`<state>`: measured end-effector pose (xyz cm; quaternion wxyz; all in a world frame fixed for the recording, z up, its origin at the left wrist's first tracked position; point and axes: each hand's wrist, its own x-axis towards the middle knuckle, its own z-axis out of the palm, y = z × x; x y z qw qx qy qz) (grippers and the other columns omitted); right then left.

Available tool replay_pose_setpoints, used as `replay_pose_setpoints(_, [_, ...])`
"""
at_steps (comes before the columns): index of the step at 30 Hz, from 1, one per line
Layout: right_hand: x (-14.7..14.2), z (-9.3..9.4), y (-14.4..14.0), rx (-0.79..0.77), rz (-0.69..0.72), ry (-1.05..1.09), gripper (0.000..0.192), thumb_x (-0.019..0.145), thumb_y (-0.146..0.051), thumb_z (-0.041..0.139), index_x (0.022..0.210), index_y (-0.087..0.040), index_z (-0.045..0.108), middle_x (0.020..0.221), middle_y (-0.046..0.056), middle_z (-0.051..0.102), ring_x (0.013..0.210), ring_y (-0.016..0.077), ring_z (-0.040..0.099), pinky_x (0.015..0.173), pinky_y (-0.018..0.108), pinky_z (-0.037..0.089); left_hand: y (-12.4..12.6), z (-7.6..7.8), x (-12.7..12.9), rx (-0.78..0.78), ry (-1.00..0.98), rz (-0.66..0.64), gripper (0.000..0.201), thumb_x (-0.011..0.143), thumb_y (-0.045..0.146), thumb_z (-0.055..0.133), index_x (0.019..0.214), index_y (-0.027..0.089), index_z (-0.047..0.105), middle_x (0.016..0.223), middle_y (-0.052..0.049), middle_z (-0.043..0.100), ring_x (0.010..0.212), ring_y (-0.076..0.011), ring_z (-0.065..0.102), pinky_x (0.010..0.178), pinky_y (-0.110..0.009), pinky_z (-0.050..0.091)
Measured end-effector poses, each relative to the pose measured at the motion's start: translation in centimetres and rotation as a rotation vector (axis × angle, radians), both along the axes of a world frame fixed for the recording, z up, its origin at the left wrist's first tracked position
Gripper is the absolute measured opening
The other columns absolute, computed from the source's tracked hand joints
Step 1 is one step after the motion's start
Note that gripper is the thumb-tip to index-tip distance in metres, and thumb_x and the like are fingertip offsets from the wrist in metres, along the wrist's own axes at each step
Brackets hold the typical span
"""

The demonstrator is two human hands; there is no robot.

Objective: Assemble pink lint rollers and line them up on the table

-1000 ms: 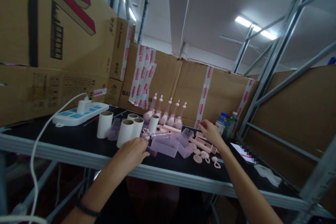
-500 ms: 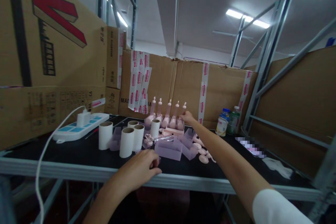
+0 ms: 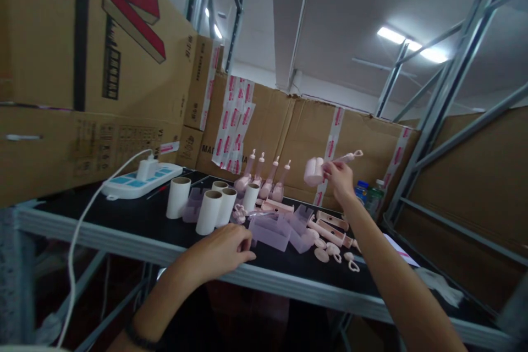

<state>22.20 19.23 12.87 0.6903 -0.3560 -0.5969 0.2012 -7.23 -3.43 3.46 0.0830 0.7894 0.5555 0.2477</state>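
Cardboard cartons (image 3: pixel 82 66) wall a black metal-edged shelf table (image 3: pixel 136 220); right hand (image 3: pixel 339 176) clamped on pink plastic bottle-shaped piece (image 3: pixel 315 170); left hand (image 3: pixel 225 247) fingers curled together, grasp unclear; small parts blurred.

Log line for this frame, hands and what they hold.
right hand: lifted, gripping pink bottle | left hand: resting on table edge | four pink bottles standing at back

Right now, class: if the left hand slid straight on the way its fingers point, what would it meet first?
Probably the clear purple box, just beyond the left hand on the black table; depth is hard to judge.
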Motion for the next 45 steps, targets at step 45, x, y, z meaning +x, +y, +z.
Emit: replay_pose_setpoints(45, [9.6,-5.2,-23.0,0.305,0.028,1.040,0.014,0.089,-0.018,0.075,0.102,-0.017,0.073,0.108,0.003,0.078,0.101,0.0154,0.075,0.085,0.029,0.065,9.3,8.1,14.7,0.291,-0.446,0.068,0.030,0.072,0.036,0.076,0.093,0.021,0.060,0.100,-0.010,0.070,0.102,-0.0319,0.066,0.097,-0.048,0.048])
